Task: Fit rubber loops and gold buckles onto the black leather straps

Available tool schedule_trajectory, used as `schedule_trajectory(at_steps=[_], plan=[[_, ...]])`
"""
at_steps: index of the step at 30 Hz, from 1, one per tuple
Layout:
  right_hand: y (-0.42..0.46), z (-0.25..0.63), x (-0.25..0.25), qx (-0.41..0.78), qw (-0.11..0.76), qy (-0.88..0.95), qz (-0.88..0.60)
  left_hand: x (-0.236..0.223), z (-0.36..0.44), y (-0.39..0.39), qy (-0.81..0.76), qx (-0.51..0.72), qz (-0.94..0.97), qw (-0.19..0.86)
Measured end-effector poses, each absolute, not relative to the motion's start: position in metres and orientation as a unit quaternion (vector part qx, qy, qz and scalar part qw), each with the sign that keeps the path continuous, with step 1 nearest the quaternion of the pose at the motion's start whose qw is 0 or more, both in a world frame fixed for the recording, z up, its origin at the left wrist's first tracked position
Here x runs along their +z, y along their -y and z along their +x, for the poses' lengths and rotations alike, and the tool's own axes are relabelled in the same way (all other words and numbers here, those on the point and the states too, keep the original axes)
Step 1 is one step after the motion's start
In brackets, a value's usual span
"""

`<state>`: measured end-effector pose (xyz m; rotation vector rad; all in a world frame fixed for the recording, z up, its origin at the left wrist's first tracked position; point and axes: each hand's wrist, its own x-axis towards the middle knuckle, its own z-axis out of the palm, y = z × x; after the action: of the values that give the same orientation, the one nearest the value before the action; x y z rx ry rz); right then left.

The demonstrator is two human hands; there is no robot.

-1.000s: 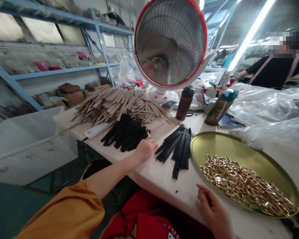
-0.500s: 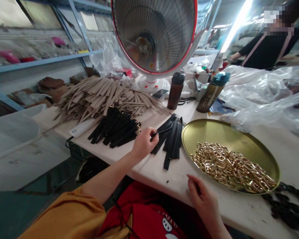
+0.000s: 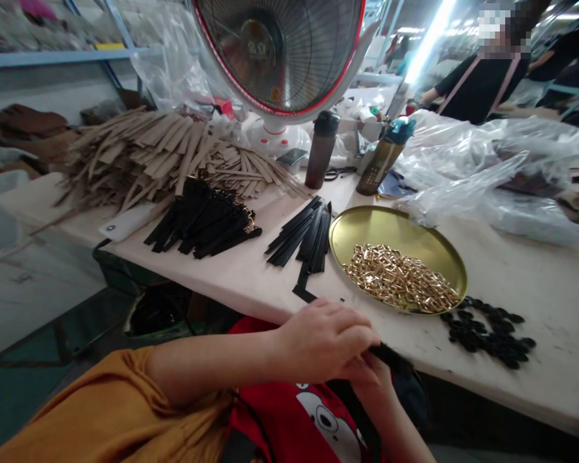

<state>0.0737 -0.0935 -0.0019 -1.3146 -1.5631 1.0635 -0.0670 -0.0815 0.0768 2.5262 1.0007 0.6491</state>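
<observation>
My left hand (image 3: 325, 341) is closed, its fingers curled in over my right hand (image 3: 374, 379) at the table's front edge. A thin black strip (image 3: 305, 294) runs out from under the left fingers. The right hand is closed too, but its fingertips and whatever lies between the hands are mostly hidden. Beyond them lies a bundle of flat black strips (image 3: 313, 238). To its right, a round gold tray (image 3: 410, 228) holds a heap of small gold metal buckles (image 3: 395, 276). A pile of black strips with gold pieces at their ends (image 3: 202, 222) lies to the left.
Small black round pieces (image 3: 492, 331) lie right of the tray. Brown strips (image 3: 145, 154) are heaped at back left. A fan heater (image 3: 280, 58), a dark bottle (image 3: 322, 151), a teal-lidded bottle (image 3: 383, 161) and clear plastic bags (image 3: 487, 161) stand or lie behind. A person (image 3: 485, 83) is farther off.
My left hand has come back from the black strips to meet my right hand at the table edge, bringing a strip with it. The view has shifted right and down.
</observation>
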Motion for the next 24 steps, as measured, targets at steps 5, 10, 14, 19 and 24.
schedule_trajectory(at_steps=[5,10,14,19,24], plan=[[0.096,0.083,0.014,0.647,0.424,0.454,-0.442,0.072,-0.089,0.078,-0.489,0.161,0.752,0.411],[0.089,0.084,0.013,0.702,0.465,0.326,-0.430,0.059,-0.100,0.082,-0.475,0.124,0.596,0.635],[0.081,0.090,0.012,0.703,0.477,0.287,-0.443,0.052,-0.100,0.081,-0.448,0.133,0.489,0.736],[0.071,0.097,0.008,0.681,0.510,0.245,-0.465,0.048,-0.100,0.078,-0.432,0.153,0.393,0.797],[0.064,0.102,-0.001,0.678,0.514,0.228,-0.473,0.043,-0.099,0.073,-0.424,0.145,0.352,0.822]])
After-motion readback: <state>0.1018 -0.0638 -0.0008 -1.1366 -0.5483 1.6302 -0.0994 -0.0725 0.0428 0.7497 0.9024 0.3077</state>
